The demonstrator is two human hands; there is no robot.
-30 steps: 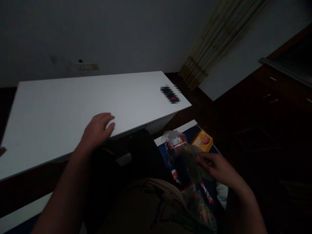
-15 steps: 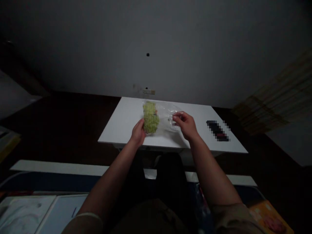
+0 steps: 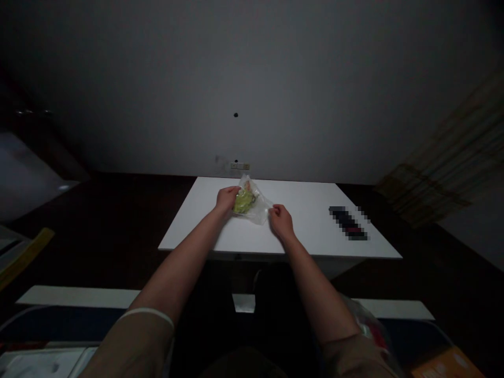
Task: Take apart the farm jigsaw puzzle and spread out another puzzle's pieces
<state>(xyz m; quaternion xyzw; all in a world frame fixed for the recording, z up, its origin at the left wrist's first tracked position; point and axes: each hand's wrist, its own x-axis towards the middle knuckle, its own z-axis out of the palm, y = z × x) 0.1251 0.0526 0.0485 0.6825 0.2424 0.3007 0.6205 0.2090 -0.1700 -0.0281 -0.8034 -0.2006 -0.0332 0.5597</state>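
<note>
A clear plastic bag (image 3: 255,206) with a yellow-green lump (image 3: 243,201) inside lies on the white table (image 3: 311,231), near its far middle. My left hand (image 3: 226,199) grips the bag at its left side, against the green contents. At the bag's right end, my right hand (image 3: 280,221) pinches the loose plastic edge. Both arms reach forward over my dark-clothed lap.
A dark, blurred-out flat object (image 3: 348,222) lies on the table's right part. A wall outlet (image 3: 240,166) sits on the grey wall behind. A striped curtain (image 3: 441,173) hangs at right. A snack bag (image 3: 368,325) and an orange box (image 3: 443,365) lie low right.
My head turned from the floor items to the table. My right hand carried the green-filled bag up onto the table, my left hand took its other end, and both lowered it.
</note>
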